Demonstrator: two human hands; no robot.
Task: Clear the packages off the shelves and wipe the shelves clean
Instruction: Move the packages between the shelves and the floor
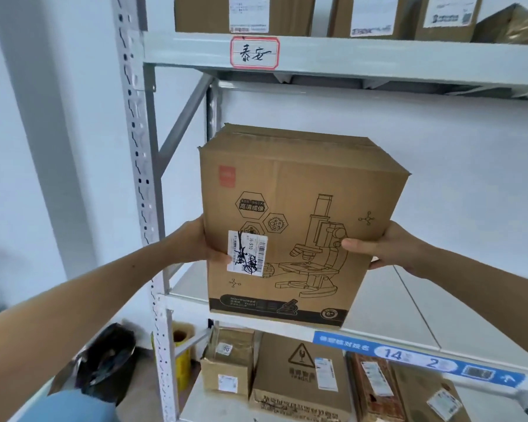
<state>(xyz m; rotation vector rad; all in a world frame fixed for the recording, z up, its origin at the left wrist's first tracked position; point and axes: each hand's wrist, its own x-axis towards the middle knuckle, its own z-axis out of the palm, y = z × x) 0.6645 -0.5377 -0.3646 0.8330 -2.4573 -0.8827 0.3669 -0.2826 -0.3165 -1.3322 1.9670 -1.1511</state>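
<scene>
Grey shelf [409, 296] behind; microscope box [299, 220] upright, long axis vertical, print facing camera, gripped by left hand [203, 242] and right hand [384, 248]

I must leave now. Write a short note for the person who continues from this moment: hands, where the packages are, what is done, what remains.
Left hand and right hand grip the sides of the microscope box, held in the air in front of the middle shelf.
Middle shelf: no other package in view. Not wiped yet, as far as visible.
Top shelf boxes and lower shelf boxes are not cleared.
Left: set this box down, clear the other shelves, wipe all.
</scene>
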